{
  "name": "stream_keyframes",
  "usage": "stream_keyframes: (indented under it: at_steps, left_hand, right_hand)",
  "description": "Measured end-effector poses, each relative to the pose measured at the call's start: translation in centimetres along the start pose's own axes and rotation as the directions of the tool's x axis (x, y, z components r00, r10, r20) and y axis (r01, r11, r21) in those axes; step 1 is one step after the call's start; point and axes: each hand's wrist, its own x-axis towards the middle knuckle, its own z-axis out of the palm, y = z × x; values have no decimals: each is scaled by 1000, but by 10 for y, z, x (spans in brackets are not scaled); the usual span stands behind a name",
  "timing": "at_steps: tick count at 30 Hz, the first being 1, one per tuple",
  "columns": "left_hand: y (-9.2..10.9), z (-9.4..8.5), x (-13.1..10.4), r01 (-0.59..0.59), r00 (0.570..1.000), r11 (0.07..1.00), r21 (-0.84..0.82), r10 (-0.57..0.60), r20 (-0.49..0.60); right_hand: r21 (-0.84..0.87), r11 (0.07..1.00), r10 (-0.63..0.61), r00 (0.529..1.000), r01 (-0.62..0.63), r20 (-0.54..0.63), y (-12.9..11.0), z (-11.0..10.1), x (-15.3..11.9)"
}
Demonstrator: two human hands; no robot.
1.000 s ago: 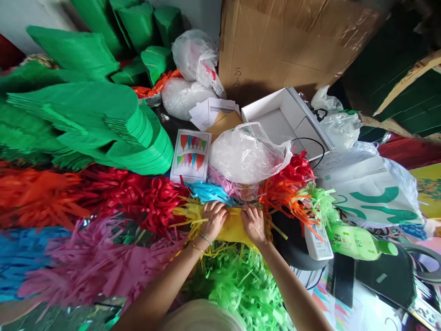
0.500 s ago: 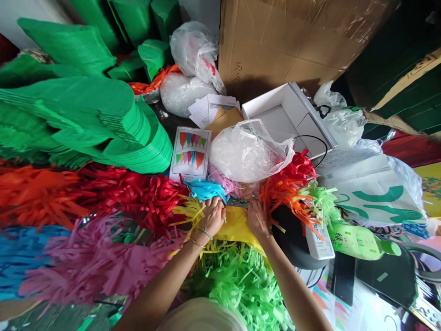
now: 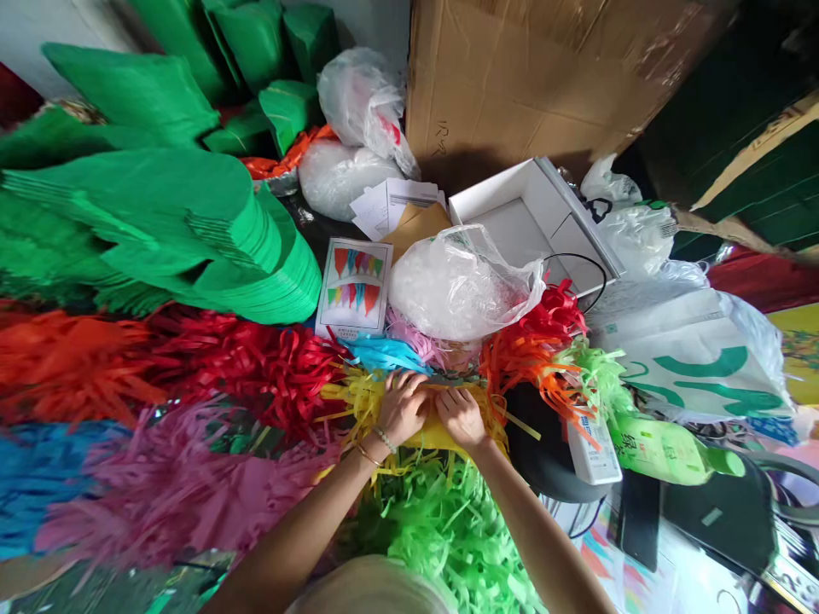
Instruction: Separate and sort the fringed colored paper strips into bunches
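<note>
And here's the left hand (image 3: 403, 409) beside the right hand (image 3: 461, 416), fingers curled, each grip pinching the yellow paper (image 3: 432, 437) near the green fringe (image 3: 464, 529)!

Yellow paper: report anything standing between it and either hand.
Nothing visible does: the left hand and the right hand are both directly on the yellow paper, close together.

Hands (image 3: 402, 413) close together on yellow sheet (image 3: 432, 438); green fringe (image 3: 461, 529) nearer body.
</note>
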Motion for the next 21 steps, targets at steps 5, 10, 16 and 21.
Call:
stream_keyframes:
  at_steps: [5,10,16,21]
  left_hand:
    - [-2,3,3,-6,1000,1000,-21,5,-13]
    - [-4,7,4,25,1000,999,-20,-25,2]
    - [-10,6,5,141,989,990,14,-141,31]
    - [-14,6,6,190,979,981,33,-191,65]
  right_hand:
    - [50,997,61,998,-60,-19,1,1,4]
    - [148,974,179,984,-175,-19,-1,-7,4]
    - [253,881,404,914,-400,38,7,-13,7]
    - [264,825,480,866,-500,138,15,-13,15]
